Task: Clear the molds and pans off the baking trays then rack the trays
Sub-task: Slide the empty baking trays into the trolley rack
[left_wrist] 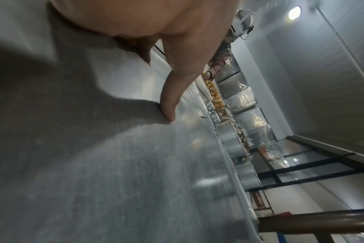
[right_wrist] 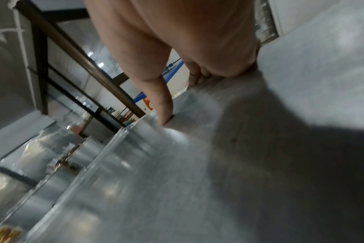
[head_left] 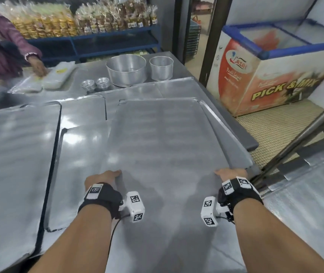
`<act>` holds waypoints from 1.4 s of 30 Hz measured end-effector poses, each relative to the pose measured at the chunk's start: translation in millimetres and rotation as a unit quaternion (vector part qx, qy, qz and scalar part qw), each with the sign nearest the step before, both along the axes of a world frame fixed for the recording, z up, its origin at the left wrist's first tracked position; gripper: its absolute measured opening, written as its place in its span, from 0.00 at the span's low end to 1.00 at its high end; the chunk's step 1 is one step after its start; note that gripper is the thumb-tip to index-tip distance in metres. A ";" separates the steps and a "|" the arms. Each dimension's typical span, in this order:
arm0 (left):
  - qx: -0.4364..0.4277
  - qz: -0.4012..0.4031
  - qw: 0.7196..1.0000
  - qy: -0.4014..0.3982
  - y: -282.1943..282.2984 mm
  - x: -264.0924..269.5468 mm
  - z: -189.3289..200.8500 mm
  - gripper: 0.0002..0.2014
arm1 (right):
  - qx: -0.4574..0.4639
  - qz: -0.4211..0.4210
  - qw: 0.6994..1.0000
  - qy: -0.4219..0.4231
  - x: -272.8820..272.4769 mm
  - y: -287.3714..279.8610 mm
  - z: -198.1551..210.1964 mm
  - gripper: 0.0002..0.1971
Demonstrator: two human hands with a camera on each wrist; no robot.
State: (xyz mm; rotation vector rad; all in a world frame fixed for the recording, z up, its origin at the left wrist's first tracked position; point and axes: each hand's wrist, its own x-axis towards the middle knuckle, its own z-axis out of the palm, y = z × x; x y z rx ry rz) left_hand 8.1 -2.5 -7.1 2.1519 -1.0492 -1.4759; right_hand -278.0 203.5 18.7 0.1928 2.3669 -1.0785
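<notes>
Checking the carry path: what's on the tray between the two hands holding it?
Nothing: in the head view the flat grey metal baking tray is bare between the left hand and the right hand; only the wrist-camera mounts hang over it.

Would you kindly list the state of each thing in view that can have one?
Held tray: lifted at the near end, empty, gripped at both sides.
Left hand: grips the tray's left edge.
Right hand: grips the tray's right edge.
Left tray: flat on the table, empty.
Large round pan: upright, off the trays.
Small round pan: upright, beside the large one.
Small molds: nested in two stacks on the table.
</notes>
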 end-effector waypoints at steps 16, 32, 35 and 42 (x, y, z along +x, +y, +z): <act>-0.084 -0.080 0.992 0.046 3.5 52.8 23.2 0.25 | -0.078 -0.187 0.979 0.014 130.3 71.3 1.1 0.17; -0.089 -0.186 0.977 0.059 90.6 125.0 33.2 0.31 | -0.047 -0.263 0.963 0.023 252.2 194.2 17.9 0.14; -0.085 -0.208 0.973 0.055 99.7 137.8 33.0 0.30 | -0.055 -0.289 0.955 0.034 279.7 209.1 22.4 0.10; -0.074 -0.276 0.955 0.073 91.9 154.2 35.2 0.33 | -0.067 -0.357 0.931 0.047 345.1 219.3 36.4 0.17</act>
